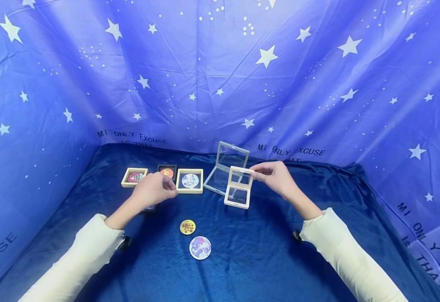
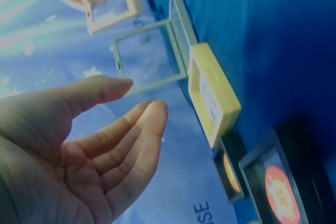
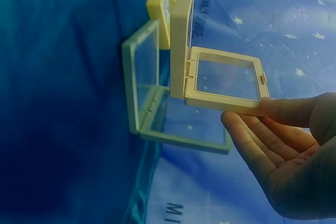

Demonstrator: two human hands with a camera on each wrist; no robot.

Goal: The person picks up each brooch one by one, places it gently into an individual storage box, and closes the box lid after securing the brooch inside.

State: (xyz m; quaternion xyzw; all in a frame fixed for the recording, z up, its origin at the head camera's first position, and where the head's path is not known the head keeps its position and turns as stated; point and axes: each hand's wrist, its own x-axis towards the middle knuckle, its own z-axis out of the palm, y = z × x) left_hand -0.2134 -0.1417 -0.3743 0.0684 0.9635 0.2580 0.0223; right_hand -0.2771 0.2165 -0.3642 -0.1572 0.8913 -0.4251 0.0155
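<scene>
My right hand (image 1: pixel 274 178) pinches the upper corner of a small cream hinged frame (image 1: pixel 237 199), whose two halves stand apart with clear film in each; the right wrist view shows thumb and fingertips on the edge of the cream frame (image 3: pixel 226 99). Behind it a larger pale green hinged frame (image 1: pixel 213 186) stands unfolded on the cloth. My left hand (image 1: pixel 154 191) is held above the frames at the left with nothing between thumb and fingers, which are loosely bent in the left wrist view (image 2: pixel 105 150). Right of it lies a yellow frame (image 1: pixel 201 181) with a round blue-white badge (image 1: pixel 190 180).
Another yellow frame (image 1: pixel 123 183) with a red badge lies at the far left, beside a black frame (image 1: pixel 172 166) with an orange badge. A dark frame is partly under my left hand. Nearer me lie a yellow badge (image 1: pixel 187 227) and a purple-white badge (image 1: pixel 200 248).
</scene>
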